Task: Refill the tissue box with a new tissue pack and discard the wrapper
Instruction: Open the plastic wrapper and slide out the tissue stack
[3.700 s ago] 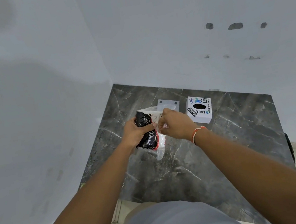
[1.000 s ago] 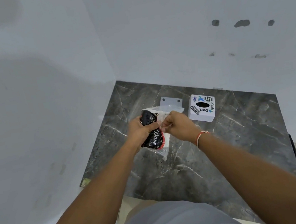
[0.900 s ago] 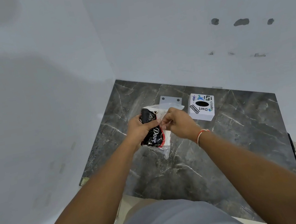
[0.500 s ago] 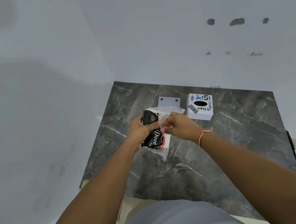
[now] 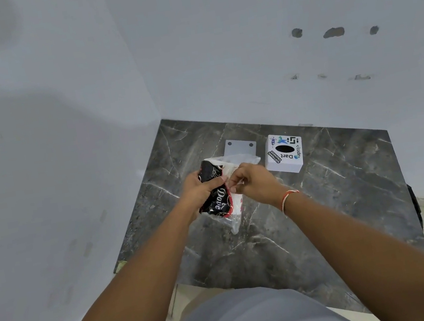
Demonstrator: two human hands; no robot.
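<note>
Over the middle of the dark marble counter (image 5: 334,197) I hold a tissue pack (image 5: 218,200) in a black and red wrapper marked "Dove". My left hand (image 5: 200,188) grips the pack's left side. My right hand (image 5: 252,181) pinches the clear part of the wrapper at the pack's right edge. White tissue or plastic (image 5: 235,161) sticks out at the top of the pack. The white tissue box (image 5: 284,153), with stickers and a black oval slot on top, stands on the counter to the right, behind my right hand.
A flat white plate with two holes (image 5: 239,146) lies on the counter just behind the pack. White walls close the counter at the left and back. The counter's front edge runs near my body, with pale floor beyond its right end.
Both hands have kept their hold on the pack at the same spot. The pack has tilted only slightly as my right fingers work at the wrapper's edge.
</note>
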